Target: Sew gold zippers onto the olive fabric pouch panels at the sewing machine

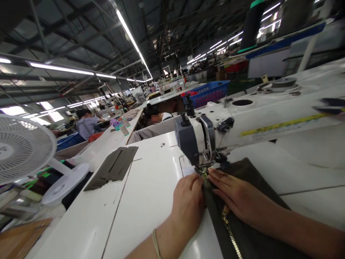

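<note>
The dark olive cloth [258, 230] lies on the white worktop [145, 205], its far part reaching under the head of the sewing machine [188, 140] and its near part running off the bottom of the view. A gold-toothed zipper [232, 237] runs up it toward the presser foot [203, 168], with a gold zipper pull [224, 213] partway along. The right grip [231, 192] lies spread flat on the cloth, fingers extended, tips just beside the presser foot. The left grip [188, 199] is curled along the cloth's left edge, knuckles close to the presser foot; the thumb is hidden, so I cannot tell whether it pinches the edge. A thin bracelet [155, 244] circles the left wrist.

Room at the needle is tight: both grips come close together there, with the machine head directly above. Leftward, a broad stretch of worktop separates the left grip from a fanned stack of grey-brown pieces [113, 167], whose outer corner comes near the worktop's left edge. A white fan [66, 181] stands past that edge. On the right, the machine's long arm, with a yellow tape measure [283, 124] along it, bounds the space beyond the cloth, while white surface shows between the two
</note>
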A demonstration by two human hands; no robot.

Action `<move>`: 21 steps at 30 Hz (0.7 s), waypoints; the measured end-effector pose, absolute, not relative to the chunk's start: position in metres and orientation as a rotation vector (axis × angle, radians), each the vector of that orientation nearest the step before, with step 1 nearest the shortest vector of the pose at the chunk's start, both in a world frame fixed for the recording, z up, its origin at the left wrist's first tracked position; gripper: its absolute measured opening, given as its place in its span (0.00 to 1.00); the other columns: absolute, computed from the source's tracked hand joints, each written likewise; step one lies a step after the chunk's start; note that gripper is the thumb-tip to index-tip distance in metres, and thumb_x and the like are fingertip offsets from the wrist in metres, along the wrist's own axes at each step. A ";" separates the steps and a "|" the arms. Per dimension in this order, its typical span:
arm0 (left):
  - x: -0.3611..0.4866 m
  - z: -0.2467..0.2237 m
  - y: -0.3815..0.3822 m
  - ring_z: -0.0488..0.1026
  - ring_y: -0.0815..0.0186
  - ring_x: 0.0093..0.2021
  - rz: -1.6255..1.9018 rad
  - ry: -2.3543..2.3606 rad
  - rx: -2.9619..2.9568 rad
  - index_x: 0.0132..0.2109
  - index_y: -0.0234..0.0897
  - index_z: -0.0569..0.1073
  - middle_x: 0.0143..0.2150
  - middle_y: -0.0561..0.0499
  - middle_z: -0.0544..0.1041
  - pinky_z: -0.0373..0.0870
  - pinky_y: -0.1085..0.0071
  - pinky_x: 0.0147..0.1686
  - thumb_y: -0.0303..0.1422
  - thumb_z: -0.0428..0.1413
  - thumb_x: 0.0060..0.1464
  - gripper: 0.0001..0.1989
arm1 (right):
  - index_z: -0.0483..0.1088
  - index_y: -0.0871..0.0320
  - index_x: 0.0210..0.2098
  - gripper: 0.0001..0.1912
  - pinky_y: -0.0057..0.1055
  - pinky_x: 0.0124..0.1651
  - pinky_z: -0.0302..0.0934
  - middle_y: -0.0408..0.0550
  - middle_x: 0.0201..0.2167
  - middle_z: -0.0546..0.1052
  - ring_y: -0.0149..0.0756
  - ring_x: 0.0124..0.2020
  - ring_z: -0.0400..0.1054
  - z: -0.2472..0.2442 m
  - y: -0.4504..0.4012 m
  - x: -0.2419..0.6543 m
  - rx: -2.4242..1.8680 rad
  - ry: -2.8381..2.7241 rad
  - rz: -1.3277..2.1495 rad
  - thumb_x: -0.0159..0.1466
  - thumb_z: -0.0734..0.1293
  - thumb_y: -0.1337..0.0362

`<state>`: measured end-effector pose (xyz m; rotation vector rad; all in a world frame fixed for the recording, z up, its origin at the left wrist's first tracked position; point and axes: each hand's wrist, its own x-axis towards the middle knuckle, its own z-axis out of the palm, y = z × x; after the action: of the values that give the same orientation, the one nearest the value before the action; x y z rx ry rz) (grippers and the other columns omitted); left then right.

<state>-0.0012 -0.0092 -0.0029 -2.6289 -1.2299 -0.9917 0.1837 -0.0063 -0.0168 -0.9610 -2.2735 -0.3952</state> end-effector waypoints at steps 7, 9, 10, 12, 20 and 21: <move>-0.001 0.000 -0.002 0.75 0.61 0.45 -0.846 -0.965 -2.777 0.44 0.32 0.72 0.43 0.43 0.77 0.75 0.64 0.47 0.25 0.48 0.62 0.09 | 0.70 0.68 0.51 0.21 0.37 0.56 0.63 0.58 0.54 0.70 0.40 0.54 0.65 -0.019 -0.002 0.194 -0.949 -2.368 -0.276 0.64 0.53 0.73; -0.001 0.002 -0.001 0.75 0.61 0.45 -0.773 -0.932 -2.795 0.44 0.31 0.72 0.43 0.42 0.77 0.75 0.63 0.47 0.24 0.47 0.63 0.10 | 0.70 0.66 0.51 0.20 0.36 0.57 0.62 0.57 0.53 0.70 0.39 0.55 0.65 -0.017 -0.001 0.194 -0.934 -2.368 -0.225 0.64 0.54 0.73; 0.000 0.003 -0.002 0.75 0.60 0.46 -0.743 -0.923 -2.799 0.44 0.30 0.72 0.42 0.42 0.77 0.75 0.62 0.48 0.24 0.46 0.63 0.10 | 0.71 0.66 0.51 0.20 0.36 0.57 0.62 0.57 0.53 0.70 0.39 0.54 0.65 -0.016 -0.001 0.195 -0.927 -2.368 -0.210 0.64 0.54 0.73; 0.001 0.004 -0.002 0.75 0.59 0.46 -0.702 -0.919 -2.798 0.45 0.30 0.72 0.43 0.41 0.77 0.75 0.61 0.48 0.25 0.45 0.64 0.11 | 0.70 0.67 0.50 0.20 0.36 0.56 0.63 0.57 0.53 0.70 0.38 0.54 0.66 -0.016 -0.001 0.195 -0.923 -2.357 -0.219 0.64 0.53 0.72; 0.003 0.007 -0.003 0.75 0.61 0.43 -0.690 -0.988 -2.797 0.44 0.31 0.73 0.42 0.43 0.76 0.75 0.64 0.47 0.26 0.48 0.62 0.09 | 0.72 0.69 0.47 0.20 0.36 0.54 0.64 0.60 0.51 0.72 0.40 0.52 0.68 -0.017 0.001 0.192 -0.891 -2.380 -0.362 0.64 0.52 0.74; 0.003 0.007 -0.003 0.75 0.62 0.43 -0.687 -0.997 -2.801 0.44 0.32 0.73 0.42 0.43 0.76 0.75 0.63 0.47 0.26 0.48 0.63 0.09 | 0.72 0.68 0.47 0.20 0.36 0.54 0.64 0.59 0.51 0.72 0.40 0.52 0.68 -0.017 0.000 0.192 -0.900 -2.386 -0.364 0.64 0.53 0.74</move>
<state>0.0030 -0.0027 0.0068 -2.8007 -0.9975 -0.6866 0.1919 0.0005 -0.0167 -0.8999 -2.3862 -0.3640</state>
